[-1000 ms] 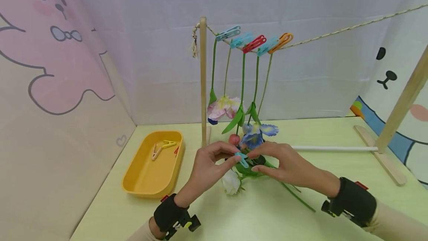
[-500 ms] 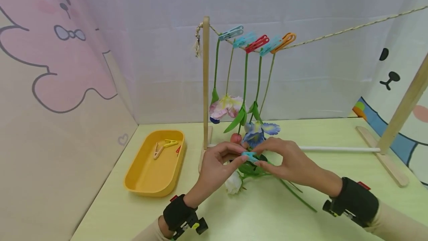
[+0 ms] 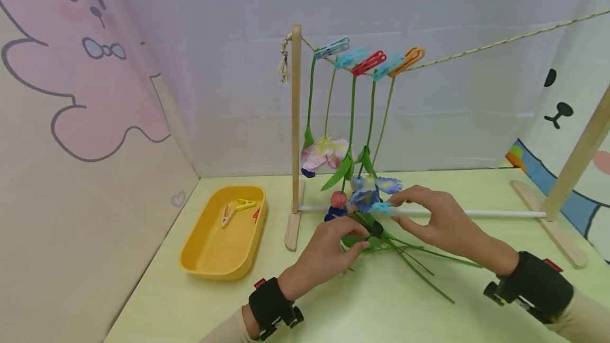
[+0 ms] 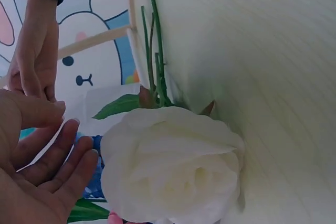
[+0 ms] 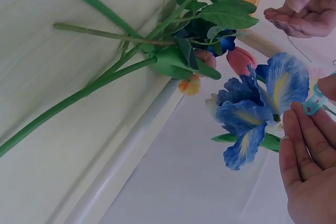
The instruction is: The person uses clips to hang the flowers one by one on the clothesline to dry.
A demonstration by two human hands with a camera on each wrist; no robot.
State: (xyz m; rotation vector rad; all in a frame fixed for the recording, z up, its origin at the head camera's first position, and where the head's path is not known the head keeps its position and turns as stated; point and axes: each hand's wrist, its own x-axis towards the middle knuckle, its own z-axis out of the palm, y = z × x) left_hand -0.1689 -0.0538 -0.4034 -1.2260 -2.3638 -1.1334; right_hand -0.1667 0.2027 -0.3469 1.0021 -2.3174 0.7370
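Note:
My right hand [image 3: 443,221] pinches a light-blue clothespin [image 3: 383,207] between thumb and fingers, just in front of the hanging blue iris [image 5: 262,103]. The clothespin shows small at the right edge of the right wrist view. Low over the flowers lying on the table, my left hand [image 3: 329,255] has loosely bent fingers and holds nothing. A white rose [image 4: 173,166] lies beside that hand; in the head view the hand hides most of it. Green stems [image 3: 424,278] spread from the pile toward the right front.
Blue, red and orange clothespins [image 3: 369,62] hold several flowers upside down on a rope [image 3: 505,47]. The rope runs from a wooden post [image 3: 296,120]; a white bar [image 3: 481,213] joins the stand's feet. A yellow tray [image 3: 216,274] at left holds a few clothespins.
Both hands were at the light-blue clothespin together. The left hand has let go and lowered toward the flowers; the right hand has moved right and slightly up with the clothespin.

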